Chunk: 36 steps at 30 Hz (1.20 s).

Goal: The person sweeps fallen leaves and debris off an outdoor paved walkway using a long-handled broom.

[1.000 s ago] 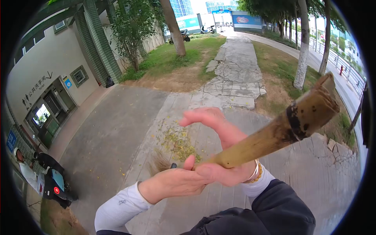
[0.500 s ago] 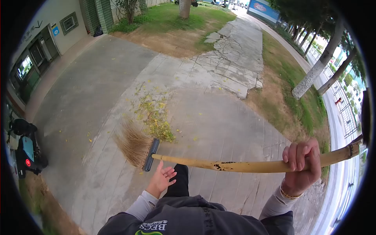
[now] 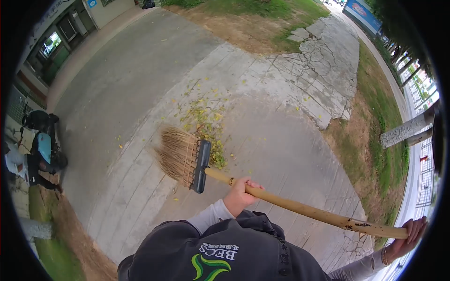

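A broom with straw bristles [image 3: 176, 153] and a dark head bar [image 3: 201, 166] lies across the view on a bamboo handle [image 3: 304, 210]. My left hand [image 3: 241, 193] is wrapped round the handle a short way from the head. Near the handle's far end, at the lower right, my right hand [image 3: 408, 238] grips it. The bristles point left, beside a scatter of yellow and green leaves [image 3: 204, 114] on the pavement. Part of the leaves is hidden behind the broom head.
At the left edge stands a scooter [image 3: 44, 147] with a person [image 3: 15, 161] beside it. A building doorway [image 3: 70, 25] is at the upper left. Cracked paving [image 3: 328, 65], grass [image 3: 382, 159] and a whitened tree trunk [image 3: 405, 129] lie to the right.
My left hand, open below the handle half a second ago, has closed round it. The broom head has shifted right in view, and my right hand has moved lower and further right.
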Tool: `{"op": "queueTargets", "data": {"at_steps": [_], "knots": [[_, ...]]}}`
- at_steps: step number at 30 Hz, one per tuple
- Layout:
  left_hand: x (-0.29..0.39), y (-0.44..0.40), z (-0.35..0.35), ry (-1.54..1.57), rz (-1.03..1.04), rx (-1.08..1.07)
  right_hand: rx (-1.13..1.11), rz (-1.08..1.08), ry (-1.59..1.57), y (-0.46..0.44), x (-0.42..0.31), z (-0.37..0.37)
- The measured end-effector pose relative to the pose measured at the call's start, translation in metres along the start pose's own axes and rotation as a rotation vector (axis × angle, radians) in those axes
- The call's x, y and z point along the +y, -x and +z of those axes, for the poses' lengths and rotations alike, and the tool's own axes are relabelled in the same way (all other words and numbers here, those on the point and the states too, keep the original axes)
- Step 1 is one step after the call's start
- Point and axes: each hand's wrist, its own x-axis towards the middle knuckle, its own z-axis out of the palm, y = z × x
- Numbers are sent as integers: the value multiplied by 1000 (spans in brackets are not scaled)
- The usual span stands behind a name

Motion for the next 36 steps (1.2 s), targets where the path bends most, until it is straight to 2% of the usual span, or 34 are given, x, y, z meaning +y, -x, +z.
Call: {"op": "queueTargets", "data": {"at_steps": [1, 2, 4, 6, 10, 14, 15, 17, 20, 21, 22, 24, 26, 28, 32, 36], "knots": [[-10, -11, 12, -6, -36, -4, 51, -2, 26, -7, -18, -43], [-17, -25, 23, 9, -25, -1, -16, 25, 91, -11, -20, -66], [-24, -44, 44, -124, 16, -15, 261, -16, 156, -7, -16, -134], [-30, -72, 60, -145, 17, 5, 453, -84, 148, 0, 2, -169], [-52, -119, 97, -253, 11, 111, 637, -45, 228, 9, 16, -236], [-81, -180, 139, -353, -62, 158, 1048, -108, 543, -17, 46, -284], [-86, -196, 154, -381, -52, 188, 1076, -133, 529, -22, 53, -303], [-113, -222, 195, -433, -63, 234, 1339, -70, 858, -50, 50, -331], [-151, -268, 231, -484, -121, 311, 1453, -66, 835, -72, 34, -381], [-161, -287, 242, -508, -132, 317, 1469, -63, 698, -81, 28, -391], [-171, -303, 247, -552, -162, 284, 1490, -80, 699, -78, 18, -400], [-197, -324, 275, -601, -207, 250, 1327, -65, 503, -85, -3, -408], [-226, -343, 302, -620, -217, 195, 1390, -120, 449, -101, -13, -394], [-256, -373, 323, -640, -289, 150, 1275, -205, 210, -96, -29, -392], [-318, -427, 367, -733, -479, 71, 1189, -414, 138, -86, -43, -380], [-394, -481, 432, -795, -620, -9, 1139, -587, 252, -83, -44, -385]]}}
